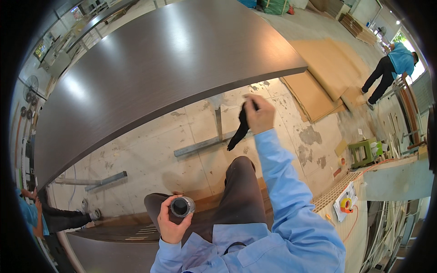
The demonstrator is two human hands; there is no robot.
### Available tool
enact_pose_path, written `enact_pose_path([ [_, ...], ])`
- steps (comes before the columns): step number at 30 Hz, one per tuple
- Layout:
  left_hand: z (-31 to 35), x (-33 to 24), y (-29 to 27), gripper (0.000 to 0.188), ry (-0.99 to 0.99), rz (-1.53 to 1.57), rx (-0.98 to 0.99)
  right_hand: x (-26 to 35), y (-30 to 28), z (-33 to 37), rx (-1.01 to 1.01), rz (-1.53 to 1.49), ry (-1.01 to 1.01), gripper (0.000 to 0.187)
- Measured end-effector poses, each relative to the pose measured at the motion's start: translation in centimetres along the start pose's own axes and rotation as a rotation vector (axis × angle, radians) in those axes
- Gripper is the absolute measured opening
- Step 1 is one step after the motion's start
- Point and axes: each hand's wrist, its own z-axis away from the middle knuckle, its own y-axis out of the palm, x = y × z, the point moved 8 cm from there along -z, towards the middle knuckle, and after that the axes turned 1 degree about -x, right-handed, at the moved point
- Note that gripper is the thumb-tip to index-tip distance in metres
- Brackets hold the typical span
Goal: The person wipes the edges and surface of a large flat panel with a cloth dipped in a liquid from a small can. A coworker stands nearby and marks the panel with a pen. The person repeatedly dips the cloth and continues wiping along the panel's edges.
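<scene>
Left hand curls snugly around a round can, grey-rimmed, dark inside! Right hand, a little blurred, grips a limp black cloth, trailing below it; the brown board lies beyond.

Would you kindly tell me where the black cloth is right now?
In the head view, the black cloth hangs from the person's right hand, just right of centre, appearing below the near edge of the dark panel.
</scene>
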Motion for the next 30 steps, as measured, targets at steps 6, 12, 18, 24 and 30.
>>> enact_pose_path([
  [6,-0.1,-0.3,0.4,0.061,0.021,-0.006,0.007,-1.6,-2.7,-2.4,-0.119,0.088,0.089,0.014],
  [12,-0.3,0.4,1.3,0.065,-0.075,0.054,0.070,-6.6,-7.8,-4.5,-0.234,0.111,0.076,0.015],
  [18,-1.1,0.6,2.2,0.067,-0.050,0.009,0.094,-7.7,-8.8,-5.4,-0.175,0.237,-0.026,0.015],
  [24,-1.6,0.8,2.9,0.068,-0.020,0.041,0.090,-7.6,-8.2,-6.0,0.013,0.178,-0.006,0.012],
  [30,-1.6,1.0,3.0,0.069,-0.003,0.024,0.094,-12.4,-14.3,-8.7,-0.348,0.305,0.183,0.017],
])
